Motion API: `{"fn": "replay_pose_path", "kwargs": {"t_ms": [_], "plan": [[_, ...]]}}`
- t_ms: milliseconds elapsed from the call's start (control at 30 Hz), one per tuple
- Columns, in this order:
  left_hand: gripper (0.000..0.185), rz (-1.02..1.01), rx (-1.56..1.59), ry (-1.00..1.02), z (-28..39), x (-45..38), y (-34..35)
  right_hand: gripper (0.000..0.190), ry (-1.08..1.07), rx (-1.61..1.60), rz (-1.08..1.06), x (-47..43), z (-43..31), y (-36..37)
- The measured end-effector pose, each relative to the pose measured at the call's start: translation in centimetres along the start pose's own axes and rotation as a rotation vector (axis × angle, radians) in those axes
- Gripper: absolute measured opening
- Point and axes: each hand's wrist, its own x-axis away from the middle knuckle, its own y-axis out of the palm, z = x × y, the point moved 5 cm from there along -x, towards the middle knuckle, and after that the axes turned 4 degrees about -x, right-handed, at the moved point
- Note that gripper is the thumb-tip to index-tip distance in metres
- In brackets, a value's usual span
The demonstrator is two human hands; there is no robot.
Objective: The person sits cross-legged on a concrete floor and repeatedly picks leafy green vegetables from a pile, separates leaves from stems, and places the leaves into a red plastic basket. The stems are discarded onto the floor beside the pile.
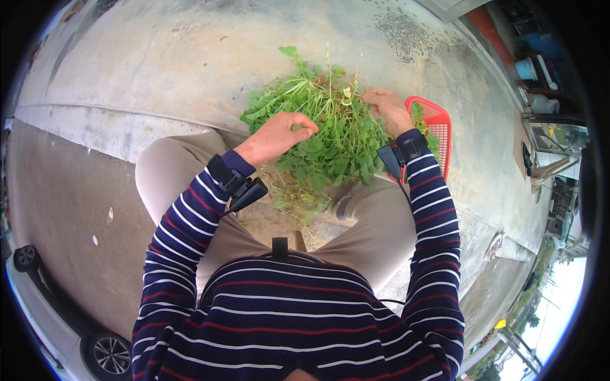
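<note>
A loose heap of leafy green plants (pixel 333 138) with long pale stems lies on the concrete between my knees. Over its left side is my left hand (pixel 281 135), thumb and forefinger curled together; whether a stem is between them is too small to tell. My right hand (pixel 390 110) reaches the heap's upper right edge, its fingertips bent close to some yellowed stalks (pixel 350 91). I cannot tell if it grips one. Just right of that wrist stands a red plastic basket (pixel 443 138) with slotted walls and green leaves (pixel 431 140) inside, partly hidden by my forearm.
Withered stems and leaf scraps (pixel 300 197) lie below the heap, near my shoe (pixel 344 207). A concrete step edge (pixel 95 126) runs along the left. A white car (pixel 52 309) is at lower left. A light blue bucket (pixel 525 69) stands at far right.
</note>
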Motion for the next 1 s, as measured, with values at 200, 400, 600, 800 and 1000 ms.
{"fn": "replay_pose_path", "kwargs": {"t_ms": [200,400,600,800,1000], "plan": [[0.025,0.205,0.079,0.055,1.6,-0.3,-0.4,0.012,-0.122,-0.166,-0.193,7.2,-4.6,-0.6],[0.026,0.085,0.262,0.03,2.1,-0.8,1.5,0.013,-0.217,-0.125,-0.228,11.3,-3.2,3.4],[0.025,0.036,0.25,-0.045,1.0,-1.1,2.0,0.015,-0.411,0.124,-0.228,11.6,-1.2,6.6],[0.023,0.039,0.214,-0.079,-0.1,-1.6,2.1,0.011,-0.471,0.15,-0.245,11.9,-1.7,7.1],[0.02,-0.031,0.088,-0.067,-0.1,-1.6,2.2,0.011,-0.983,0.392,0.085,14.4,-5.2,5.6]]}}
